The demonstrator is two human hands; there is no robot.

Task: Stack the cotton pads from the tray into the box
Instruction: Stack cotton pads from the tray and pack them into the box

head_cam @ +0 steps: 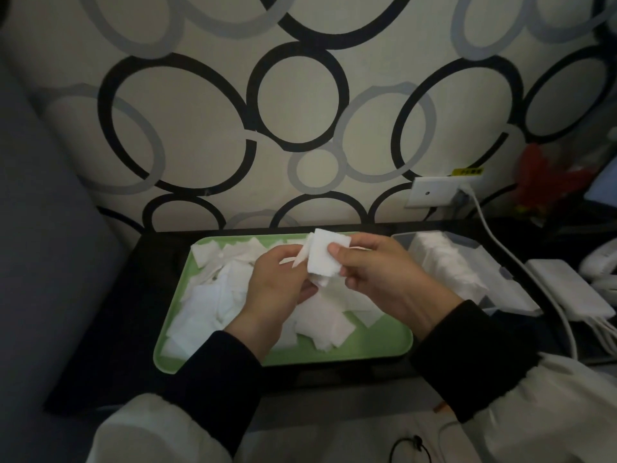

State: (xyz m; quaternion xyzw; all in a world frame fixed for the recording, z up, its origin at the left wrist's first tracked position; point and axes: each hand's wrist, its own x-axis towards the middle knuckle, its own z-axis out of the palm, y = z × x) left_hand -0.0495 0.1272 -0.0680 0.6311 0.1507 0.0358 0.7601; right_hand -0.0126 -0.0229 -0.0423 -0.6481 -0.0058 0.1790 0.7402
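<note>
Above a green tray point(367, 345) of loose cotton pads point(207, 305), the left hand point(277, 289) and right hand point(380, 275) pinch a small stack of pads point(325, 259), apparently squaring it for the clear box point(467, 269) just right on the dark tabletop point(133, 295).

Dim indoor view with muted colours and soft overall focus. The white cotton pads point(200, 304) and pale green tray point(367, 344) are brightest; the black table point(140, 295) sinks into shadow. Wide-angle distortion bends the edges, and the corners darken and blur.
</note>
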